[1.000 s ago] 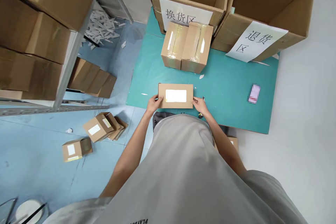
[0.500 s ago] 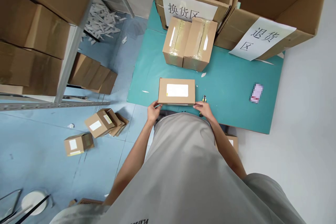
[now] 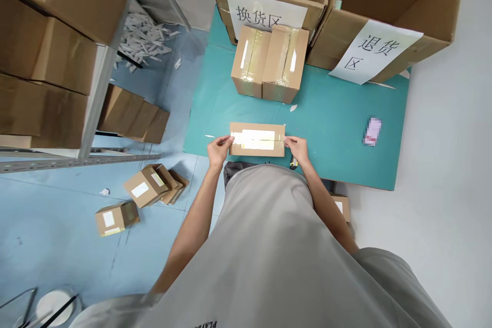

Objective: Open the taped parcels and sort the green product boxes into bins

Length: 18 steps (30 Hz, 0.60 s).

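Observation:
A small flat cardboard box (image 3: pixel 257 147) with a white label lies on the teal mat (image 3: pixel 330 128) right in front of me. My left hand (image 3: pixel 218 147) grips its left end, fingers curled on the top edge. My right hand (image 3: pixel 296 147) grips the right end the same way. A tape seam runs along the box top between my hands. A yellow-and-black utility knife (image 3: pixel 293 163) lies just below my right hand, partly hidden.
Two taped boxes (image 3: pixel 269 64) stand further back on the mat. Behind them are two large open cartons (image 3: pixel 307 5) with paper signs. A small pink item (image 3: pixel 372 130) lies at the mat's right. Metal shelving (image 3: pixel 100 87) with boxes is at left; loose boxes (image 3: pixel 149 184) lie on the blue floor.
The box has been turned between my hands; its taped seam side now faces up, and my fingers have shifted to its upper edges.

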Motion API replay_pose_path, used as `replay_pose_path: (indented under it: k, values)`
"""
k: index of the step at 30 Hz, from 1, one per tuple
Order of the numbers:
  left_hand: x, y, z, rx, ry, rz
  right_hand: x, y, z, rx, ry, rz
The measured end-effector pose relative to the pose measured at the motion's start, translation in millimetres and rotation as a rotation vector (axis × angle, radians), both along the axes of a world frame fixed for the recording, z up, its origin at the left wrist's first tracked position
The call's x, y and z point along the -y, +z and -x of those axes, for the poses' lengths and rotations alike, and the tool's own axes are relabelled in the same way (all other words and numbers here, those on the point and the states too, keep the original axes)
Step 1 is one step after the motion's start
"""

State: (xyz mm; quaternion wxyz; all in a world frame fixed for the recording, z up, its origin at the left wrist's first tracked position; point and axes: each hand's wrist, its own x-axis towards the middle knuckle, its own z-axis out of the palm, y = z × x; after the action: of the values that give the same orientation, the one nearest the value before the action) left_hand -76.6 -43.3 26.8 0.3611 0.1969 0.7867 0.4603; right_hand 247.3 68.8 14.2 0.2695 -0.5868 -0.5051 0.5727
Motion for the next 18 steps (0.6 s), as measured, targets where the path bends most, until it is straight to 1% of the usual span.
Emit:
replay_pose_path:
  k: [3,5,8,10,13,15,18]
  values:
    - [8.0,-9.5,1.2,0.059,0.037,-0.002,3.6,-12.5,-11.2,0.033,0.029,-0.011]
    - [16.8,-15.0,-0.2,0.081,0.019,0.042,10.1,-21.6,-19.7,0.101,0.058,0.031]
    - [30.1,-20.5,-7.9,0.079,-0.101,0.110,24.2,-33.9,-26.0,0.168,0.124,0.137]
    - [35.8,-21.6,-15.2,0.089,-0.171,0.124,32.3,-38.6,-25.2,0.140,0.187,0.184]
    - [38.1,-18.6,-22.3,0.113,-0.197,0.126,36.4,-37.0,-22.1,0.069,0.261,0.164]
    - [37.1,-13.5,-21.2,0.105,-0.196,0.118,33.3,-30.0,-21.4,0.038,0.271,0.109]
    - [33.2,-2.8,-12.1,0.055,-0.190,0.094,22.8,-14.9,-19.8,0.003,0.252,0.015]
